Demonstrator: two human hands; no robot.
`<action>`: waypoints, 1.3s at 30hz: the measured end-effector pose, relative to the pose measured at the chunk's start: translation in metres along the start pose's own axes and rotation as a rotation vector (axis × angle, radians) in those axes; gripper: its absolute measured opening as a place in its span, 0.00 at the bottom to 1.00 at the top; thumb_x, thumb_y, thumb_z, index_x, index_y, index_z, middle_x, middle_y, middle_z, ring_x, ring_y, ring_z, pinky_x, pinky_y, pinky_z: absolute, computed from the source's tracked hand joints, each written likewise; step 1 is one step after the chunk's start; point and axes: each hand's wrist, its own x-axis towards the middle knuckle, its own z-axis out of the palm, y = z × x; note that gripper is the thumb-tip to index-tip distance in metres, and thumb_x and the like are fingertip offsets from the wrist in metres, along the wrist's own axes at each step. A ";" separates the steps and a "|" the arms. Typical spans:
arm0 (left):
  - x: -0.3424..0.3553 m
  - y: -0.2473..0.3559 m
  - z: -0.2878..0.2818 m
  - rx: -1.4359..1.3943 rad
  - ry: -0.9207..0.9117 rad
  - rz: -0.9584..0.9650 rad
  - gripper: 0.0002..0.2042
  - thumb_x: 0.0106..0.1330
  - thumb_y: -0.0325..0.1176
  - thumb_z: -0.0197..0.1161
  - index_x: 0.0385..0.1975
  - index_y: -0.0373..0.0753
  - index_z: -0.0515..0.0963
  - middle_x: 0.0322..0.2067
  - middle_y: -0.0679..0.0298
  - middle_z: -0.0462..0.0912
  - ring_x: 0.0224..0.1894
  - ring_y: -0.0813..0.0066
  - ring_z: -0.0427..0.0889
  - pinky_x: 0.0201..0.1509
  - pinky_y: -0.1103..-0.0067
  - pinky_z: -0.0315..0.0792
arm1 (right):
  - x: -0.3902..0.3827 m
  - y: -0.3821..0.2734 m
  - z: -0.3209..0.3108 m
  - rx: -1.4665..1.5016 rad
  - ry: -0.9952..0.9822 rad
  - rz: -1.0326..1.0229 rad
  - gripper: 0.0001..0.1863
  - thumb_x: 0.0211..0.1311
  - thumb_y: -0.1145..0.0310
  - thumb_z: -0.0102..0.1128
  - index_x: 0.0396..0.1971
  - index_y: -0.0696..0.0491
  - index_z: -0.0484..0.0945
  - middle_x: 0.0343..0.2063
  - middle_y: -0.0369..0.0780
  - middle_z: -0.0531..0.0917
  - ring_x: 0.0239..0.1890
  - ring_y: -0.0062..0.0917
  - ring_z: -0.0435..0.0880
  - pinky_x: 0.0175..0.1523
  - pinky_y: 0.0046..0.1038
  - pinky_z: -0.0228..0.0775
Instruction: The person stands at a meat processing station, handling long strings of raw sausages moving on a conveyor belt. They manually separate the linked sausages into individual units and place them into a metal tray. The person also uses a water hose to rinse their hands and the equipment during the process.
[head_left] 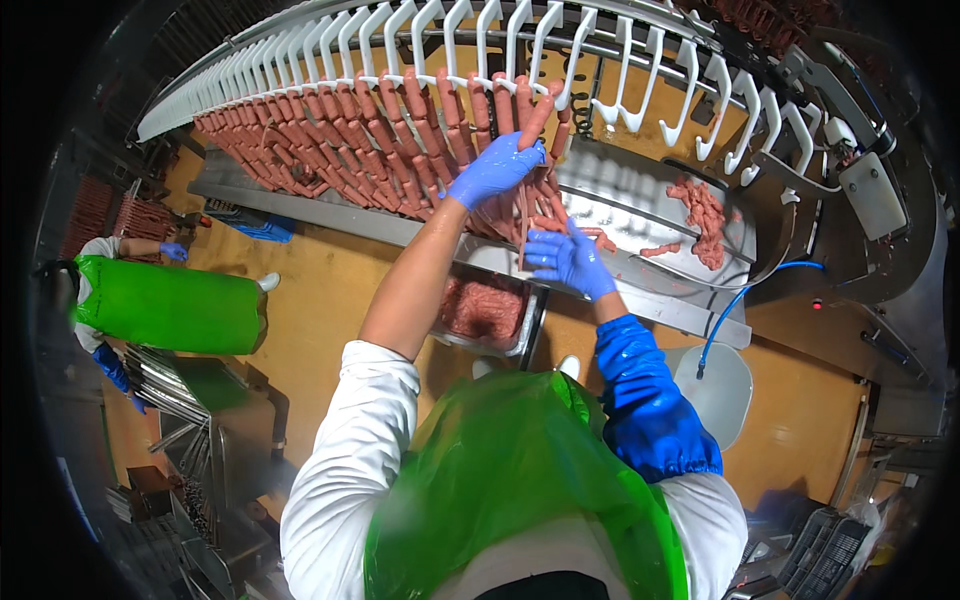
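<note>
Head view: left hand point(497, 168), in a blue glove, is raised to the row of sausages point(400, 130) hanging from white hooks point(480, 50) on the curved conveyor. Its grip is closed round the top of one sausage link point(537, 120) at the right end of the row, just below the hooks. Right hand point(568, 262), also blue-gloved w/ a blue sleeve cover point(645, 400) on the forearm, sits lower & just right of the left one. Its fingers are curled on a thin strand of sausage casing point(522, 225) that hangs down betw. the two hands; grip looks clamped on it, though the strand is thin and the contact is hard to make out.

Below the hands a steel surface point(640, 190) carries loose sausage pieces point(705, 215) near its right side. Under its edge stands a tub of raw meat point(485, 310). A blue hose point(745, 300) runs down beside a white stool point(722, 385). Person wears a green apron point(520, 480) over white sleeves.

Far left, another person in a green apron point(165, 305), well apart, w/ blue gloves, stands by a rack of metal rods point(165, 380).
</note>
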 end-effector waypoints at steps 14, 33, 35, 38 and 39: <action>0.023 -0.054 0.087 -1.020 -0.015 0.080 0.16 0.72 0.42 0.48 0.40 0.33 0.75 0.36 0.62 0.78 0.40 0.75 0.76 0.46 0.80 0.70 | -0.058 -0.094 0.158 -1.614 0.244 -1.024 0.10 0.60 0.65 0.54 0.31 0.57 0.77 0.27 0.48 0.78 0.27 0.40 0.78 0.35 0.34 0.72; -0.003 0.007 0.062 -0.203 0.323 0.233 0.08 0.61 0.32 0.62 0.33 0.33 0.78 0.36 0.60 0.78 0.39 0.74 0.77 0.41 0.77 0.72 | -0.060 -0.103 0.115 -1.669 0.818 -0.892 0.13 0.56 0.61 0.57 0.31 0.56 0.71 0.23 0.45 0.78 0.27 0.36 0.81 0.32 0.36 0.70; 0.003 -0.008 0.079 -0.206 0.275 0.132 0.10 0.63 0.34 0.60 0.29 0.31 0.76 0.33 0.59 0.77 0.34 0.73 0.75 0.37 0.75 0.70 | -0.059 -0.108 0.122 -1.690 0.794 -0.919 0.15 0.53 0.58 0.58 0.29 0.54 0.69 0.22 0.46 0.77 0.26 0.43 0.79 0.31 0.39 0.69; -0.001 0.017 0.085 -0.460 0.259 0.033 0.14 0.69 0.38 0.53 0.28 0.33 0.72 0.28 0.64 0.72 0.29 0.79 0.70 0.30 0.78 0.66 | -0.054 -0.116 0.112 -1.772 0.773 -0.986 0.14 0.57 0.58 0.57 0.29 0.54 0.71 0.24 0.47 0.78 0.27 0.45 0.78 0.31 0.41 0.69; -0.003 0.021 0.082 -0.560 0.230 -0.060 0.14 0.70 0.38 0.52 0.29 0.33 0.72 0.28 0.65 0.72 0.29 0.81 0.70 0.30 0.80 0.66 | -0.051 -0.115 0.106 -1.737 0.773 -1.029 0.13 0.58 0.58 0.56 0.28 0.54 0.72 0.22 0.46 0.78 0.24 0.42 0.77 0.29 0.39 0.68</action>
